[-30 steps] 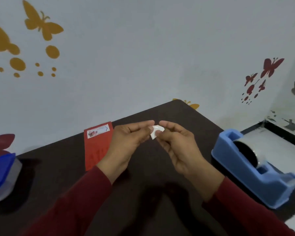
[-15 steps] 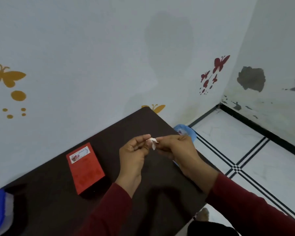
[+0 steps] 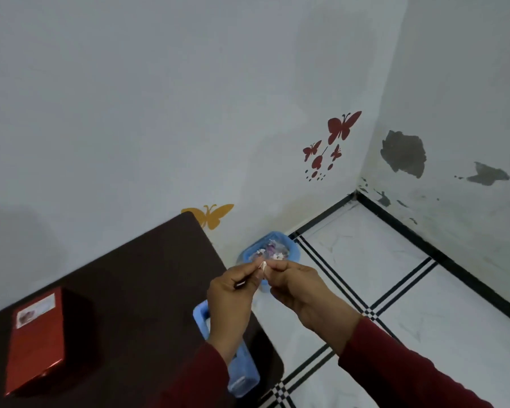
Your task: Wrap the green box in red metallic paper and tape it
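Red-wrapped box sits on dark table; both hands' grips pinch a white scrap.

Both arms wear long dark red sleeves, plain and unmarked, ending at the wrists. The left sleeve enters from 6 o'clock, the right sleeve from 5 o'clock. The hands are bare, no rings or watch showing

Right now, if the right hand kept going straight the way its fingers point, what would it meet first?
The right hand points up-left at the left hand; the small white scrap pinched between them comes first. Beyond, lower down, sits the blue bin, though depth is unclear.
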